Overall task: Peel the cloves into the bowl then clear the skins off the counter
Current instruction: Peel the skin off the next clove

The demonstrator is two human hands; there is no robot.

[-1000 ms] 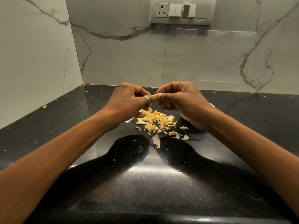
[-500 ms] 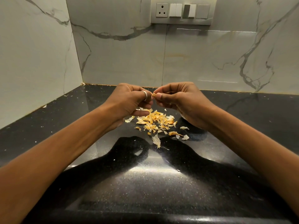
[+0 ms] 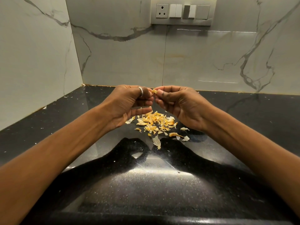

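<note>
Left grip (image 3: 128, 103) and right grip (image 3: 180, 103) both clamped on one clove (image 3: 153, 91), pinched from either side with fingertips nearly meeting. Held in the air above the counter (image 3: 162, 184), over the far edge of the skins (image 3: 155, 122). Only a small yellowish bit of clove showing between fingertips; rest hidden. Ring (image 3: 140, 91) on left grip, just beside the pinch. Lowest finger of left grip straighter, pointing toward right grip; right grip's lower fingers curled in. Skins in a loose orange-white pile on the black counter, below and between both wrists, a few strays nearer the camera. Shadows of both grips on the glossy counter in front of the pile. Marble-pattern wall behind, switch plate (image 3: 183, 12) high up, well apart.
</note>
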